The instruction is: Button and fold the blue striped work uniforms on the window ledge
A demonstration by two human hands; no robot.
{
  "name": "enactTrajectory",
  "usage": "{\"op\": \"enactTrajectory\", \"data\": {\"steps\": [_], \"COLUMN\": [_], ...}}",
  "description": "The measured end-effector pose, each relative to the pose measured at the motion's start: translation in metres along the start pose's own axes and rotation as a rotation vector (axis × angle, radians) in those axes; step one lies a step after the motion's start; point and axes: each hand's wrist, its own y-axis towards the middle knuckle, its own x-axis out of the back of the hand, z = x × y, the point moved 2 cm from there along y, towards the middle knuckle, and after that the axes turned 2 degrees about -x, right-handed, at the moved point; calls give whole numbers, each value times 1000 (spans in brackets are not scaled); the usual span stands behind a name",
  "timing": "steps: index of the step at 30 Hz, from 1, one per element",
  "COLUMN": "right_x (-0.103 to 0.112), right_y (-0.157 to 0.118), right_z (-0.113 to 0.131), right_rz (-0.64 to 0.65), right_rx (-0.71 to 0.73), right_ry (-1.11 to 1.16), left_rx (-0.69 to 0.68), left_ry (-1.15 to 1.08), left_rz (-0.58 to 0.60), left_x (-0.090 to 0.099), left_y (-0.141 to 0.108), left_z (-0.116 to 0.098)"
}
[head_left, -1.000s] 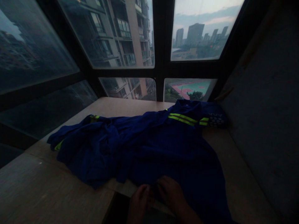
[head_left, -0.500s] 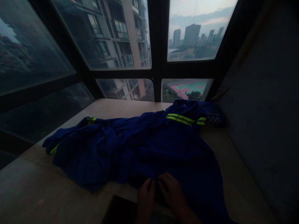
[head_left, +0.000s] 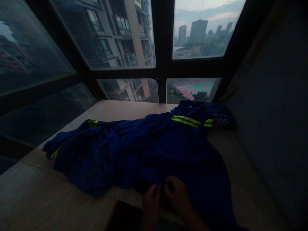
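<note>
A dark blue work garment point(head_left: 154, 144) with yellow-green reflective stripes lies spread and wrinkled over the pale ledge point(head_left: 72, 205). Its collar is at the far right, toward the window. At the garment's near edge, my left hand point(head_left: 151, 202) has thumb and fingers pinched together on the cloth. Close beside it on the right, my right hand point(head_left: 177, 194) is bent over the fabric, thumb and fingertips also closed on it. A small gap separates the two hands. Dim light hides whether anything small is between the fingertips.
Dark-framed windows point(head_left: 165, 69) rise behind the ledge, with buildings and a sports court outside. A grey wall point(head_left: 269, 128) bounds the right side. A dark rectangular shape point(head_left: 124, 216) is at the near edge, left of my hands. Blue cloth with white dots point(head_left: 220, 120) lies beside the collar.
My right hand has shifted slightly up and right, widening the gap from the left hand. The left hand stays nearly in place. The camera view has tilted a little; the garment lies the same.
</note>
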Motion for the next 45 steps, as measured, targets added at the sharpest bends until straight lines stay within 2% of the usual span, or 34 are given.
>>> {"op": "enactTrajectory", "data": {"steps": [6, 10, 14, 16, 18, 20, 22, 25, 26, 28, 30, 33, 35, 37, 41, 45], "right_x": [0, 13, 55, 82, 104, 118, 124, 118, 112, 96, 78, 51, 39, 33, 30, 26], "right_y": [6, 12, 14, 12, 11, 9, 9, 10, 11, 13, 17, 24, 28, 30, 29, 26], "right_z": [-4, -6, -16, -28, -40, -48, -47, -23, -11, 13, 32, 39, 31, 17, -10, -22], "right_rz": [-64, -105, -117, -146, -148, -134, -184, -309, -311, -231, -95, 110, 219, 282, 252, 172], "right_rx": [-71, -161, -331, -391, -415, -383, -275, -6, 86, 223, 271, 207, 127, 43, -71, -103], "right_ry": [-17, 56, 224, 253, 167, 2, -171, -323, -342, -361, -387, -472, -525, -509, -262, -142], "left_rx": [-25, 16, 51, 71, 111, 131, 106, -4, -57, -222, -434, -677, -740, -740, -666, -637], "left_ry": [22, 75, 282, 471, 661, 810, 901, 951, 939, 860, 731, 585, 538, 504, 467, 428], "left_rz": [23, -37, -99, -45, 68, 153, 143, 35, -4, -65, -95, -78, -52, -45, -48, -80], "left_x": [2, 15, 45, 61, 74, 82, 86, 83, 80, 70, 54, 26, 8, -5, -17, -16], "left_y": [-3, -3, -2, -3, -4, -6, -8, -10, -11, -11, -9, 1, 13, 24, 36, 36], "left_z": [-2, 1, 10, 13, 12, 4, -10, -36, -43, -54, -59, -53, -43, -31, -12, -7]}}
